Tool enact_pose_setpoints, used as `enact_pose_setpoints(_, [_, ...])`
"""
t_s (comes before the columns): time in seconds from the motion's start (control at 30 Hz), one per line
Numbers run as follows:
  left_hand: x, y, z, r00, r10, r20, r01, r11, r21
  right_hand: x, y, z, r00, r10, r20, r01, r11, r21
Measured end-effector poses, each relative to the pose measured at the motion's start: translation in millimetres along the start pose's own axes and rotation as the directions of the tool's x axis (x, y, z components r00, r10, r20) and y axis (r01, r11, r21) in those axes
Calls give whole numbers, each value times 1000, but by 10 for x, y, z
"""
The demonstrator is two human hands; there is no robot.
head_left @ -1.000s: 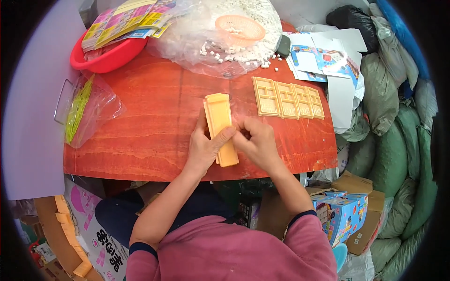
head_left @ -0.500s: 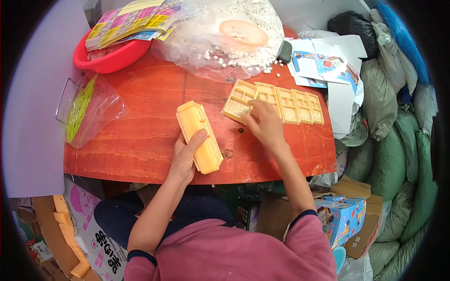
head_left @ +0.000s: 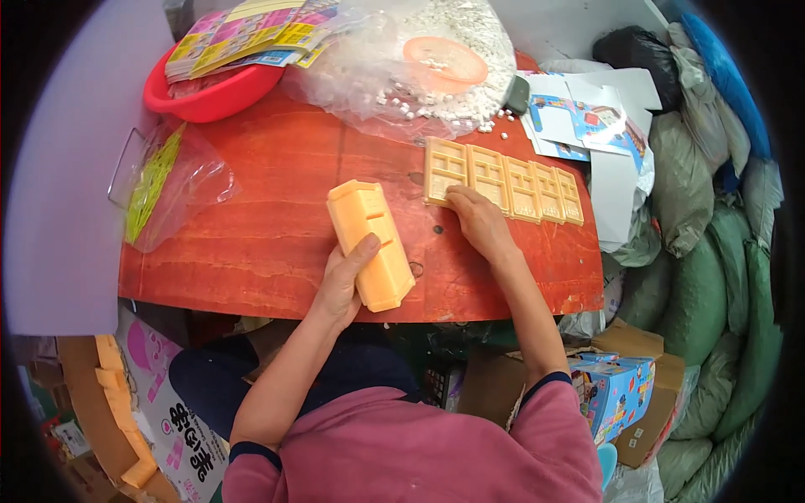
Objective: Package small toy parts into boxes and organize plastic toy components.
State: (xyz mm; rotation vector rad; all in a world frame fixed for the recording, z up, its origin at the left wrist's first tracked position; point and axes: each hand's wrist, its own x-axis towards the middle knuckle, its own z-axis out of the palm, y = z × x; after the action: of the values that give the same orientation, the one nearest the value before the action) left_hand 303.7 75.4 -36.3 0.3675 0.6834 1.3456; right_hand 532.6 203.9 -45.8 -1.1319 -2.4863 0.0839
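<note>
A stack of nested pale-yellow plastic trays (head_left: 360, 214) is gripped in my left hand (head_left: 340, 289), tilted over the front of the red table, with the thumb across its side. My right hand (head_left: 485, 225) has its fingers bent together on the near edge of a compartmented yellow plastic tray (head_left: 446, 166), the leftmost of a row lying on the table. Several similar trays (head_left: 521, 189) continue to the right, side by side, with small whitish pieces in their near compartments. My right fingertips are partly hidden against the tray.
At the back, a clear plastic bag (head_left: 335, 84) and an orange basket (head_left: 444, 63) lie among many small white pieces. A red basin (head_left: 210, 101) holds printed cards. Yellow-green strips (head_left: 155, 180) lie bagged at left. Printed card sheets (head_left: 587, 126) and stuffed sacks (head_left: 704, 277) crowd the right.
The leftmost tray, tilted before, now stands straighter and closer against the row, with my right hand on its near edge. The stack in my left hand has turned slightly.
</note>
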Motion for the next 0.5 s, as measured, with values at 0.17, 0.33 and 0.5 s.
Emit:
enact_pose_setpoints(0.17, [-84, 102, -197, 979, -33, -200, 46, 997, 63, 187, -655, -97, 988, 152, -14, -146, 965, 217])
enact_pose_setpoints(0.33, [-47, -29, 5, 995, 93, 37, -96, 991, 88, -68, -1125, -283, 949, 243, 201, -292, 431, 854])
enact_pose_setpoints(0.5, [-233, 51, -148, 965, 257, 59, -263, 920, 290, 20, -1224, 103, 958, 75, 276, -286, 209, 935])
